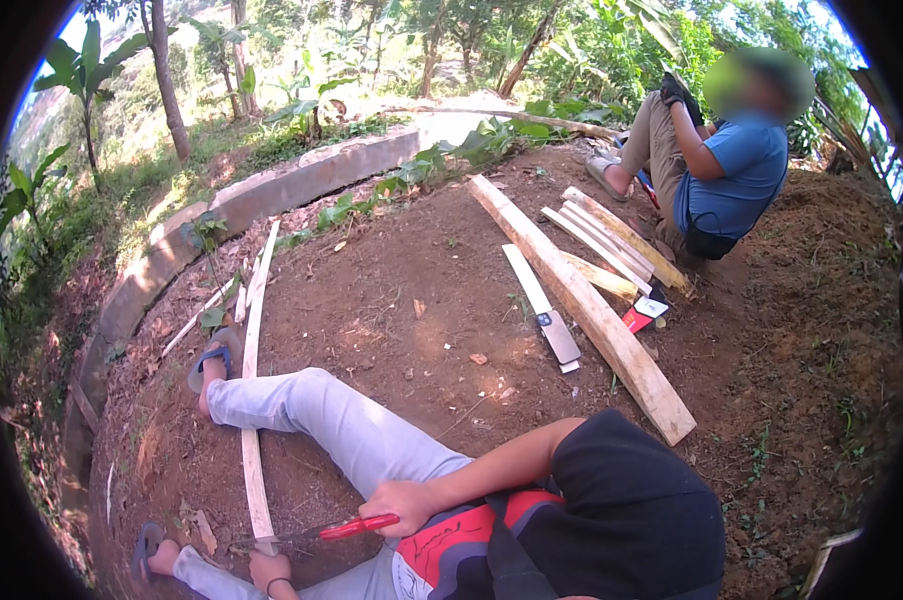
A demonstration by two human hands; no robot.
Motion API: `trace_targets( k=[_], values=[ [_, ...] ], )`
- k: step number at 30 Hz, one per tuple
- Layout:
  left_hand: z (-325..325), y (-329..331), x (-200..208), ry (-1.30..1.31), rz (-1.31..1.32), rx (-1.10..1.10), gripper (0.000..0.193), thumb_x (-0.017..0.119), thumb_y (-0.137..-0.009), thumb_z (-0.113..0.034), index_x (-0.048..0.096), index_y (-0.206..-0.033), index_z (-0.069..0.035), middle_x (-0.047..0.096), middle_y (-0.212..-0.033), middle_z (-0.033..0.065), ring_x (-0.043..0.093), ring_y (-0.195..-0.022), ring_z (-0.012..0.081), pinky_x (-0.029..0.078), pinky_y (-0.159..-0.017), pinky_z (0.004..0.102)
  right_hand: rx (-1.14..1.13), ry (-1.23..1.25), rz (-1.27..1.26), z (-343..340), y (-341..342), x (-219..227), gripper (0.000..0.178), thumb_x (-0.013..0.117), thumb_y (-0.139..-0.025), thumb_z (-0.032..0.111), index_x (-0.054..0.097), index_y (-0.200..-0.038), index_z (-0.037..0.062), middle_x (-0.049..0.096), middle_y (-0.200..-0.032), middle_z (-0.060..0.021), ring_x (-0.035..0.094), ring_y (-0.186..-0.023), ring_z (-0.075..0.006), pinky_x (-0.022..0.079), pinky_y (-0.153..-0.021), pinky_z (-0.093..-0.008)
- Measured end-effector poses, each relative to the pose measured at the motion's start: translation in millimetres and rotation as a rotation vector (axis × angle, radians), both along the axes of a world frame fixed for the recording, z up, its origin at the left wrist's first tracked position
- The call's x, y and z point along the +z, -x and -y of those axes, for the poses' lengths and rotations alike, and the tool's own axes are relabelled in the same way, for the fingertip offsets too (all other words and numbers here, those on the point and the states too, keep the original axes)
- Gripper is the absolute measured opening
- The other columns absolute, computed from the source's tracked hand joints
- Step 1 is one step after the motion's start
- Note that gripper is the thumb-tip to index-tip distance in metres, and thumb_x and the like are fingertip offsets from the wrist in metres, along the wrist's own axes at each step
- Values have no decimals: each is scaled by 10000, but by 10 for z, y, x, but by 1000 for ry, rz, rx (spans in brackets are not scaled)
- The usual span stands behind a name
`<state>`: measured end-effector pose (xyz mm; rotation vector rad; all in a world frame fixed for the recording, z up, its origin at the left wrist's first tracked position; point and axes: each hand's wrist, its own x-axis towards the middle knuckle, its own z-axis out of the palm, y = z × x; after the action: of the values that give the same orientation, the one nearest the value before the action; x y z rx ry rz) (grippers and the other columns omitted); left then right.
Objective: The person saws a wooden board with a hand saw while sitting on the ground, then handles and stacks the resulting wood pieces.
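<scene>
My right hand point(397, 506) is closed round the red handle point(357, 527) of a hand saw. Its thin blade point(294, 541) lies across a long, narrow wooden strip point(255, 470) near the strip's close end. Just beside the blade, my left hand point(271, 572) grips that strip, a dark band round its wrist. The strip runs away over the soil, passing under my bent leg in light grey trousers point(322, 410) and by my sandalled foot point(214, 368).
A thick wooden beam point(582, 300) lies at the right, beside shorter pieces point(612, 240), a red-and-white object point(644, 313) and a phone point(559, 338) on a strip. Another person in a blue shirt point(742, 170) sits beyond. A low concrete wall point(312, 180) curves along the left.
</scene>
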<state>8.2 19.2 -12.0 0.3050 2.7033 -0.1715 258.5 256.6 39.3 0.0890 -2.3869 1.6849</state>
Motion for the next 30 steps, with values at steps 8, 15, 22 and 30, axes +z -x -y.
trace_targets(
  k=[8,15,22,30],
  values=[
    [-3,24,-29,-17,5,11,351,656,-713,-207,580,-1008,-31,667,-991,220,636,-965,403,509,-832,495,19,-17,28,-15,8,19,167,607,-726,140,482,-779,44,545,-626,-158,566,-618,-406,428,-563,-494],
    [-75,-23,58,-21,53,36,380,643,-707,-219,600,-1035,-30,657,-1048,234,622,-1014,399,498,-866,486,26,-33,-20,-16,-30,57,148,601,-758,108,472,-776,39,534,-618,-147,560,-605,-385,422,-548,-468],
    [-79,-26,125,3,40,21,365,641,-710,-213,602,-1024,-33,660,-1031,236,629,-991,406,504,-856,485,10,29,61,-14,-2,16,152,603,-735,131,485,-771,42,541,-623,-158,563,-621,-398,423,-560,-478],
    [-22,-6,25,-11,4,-5,335,646,-709,-191,582,-987,-16,667,-980,237,641,-951,411,512,-826,494,-138,253,153,-76,73,-25,145,603,-732,141,531,-791,29,551,-631,-149,562,-593,-347,420,-560,-424]
  ],
)
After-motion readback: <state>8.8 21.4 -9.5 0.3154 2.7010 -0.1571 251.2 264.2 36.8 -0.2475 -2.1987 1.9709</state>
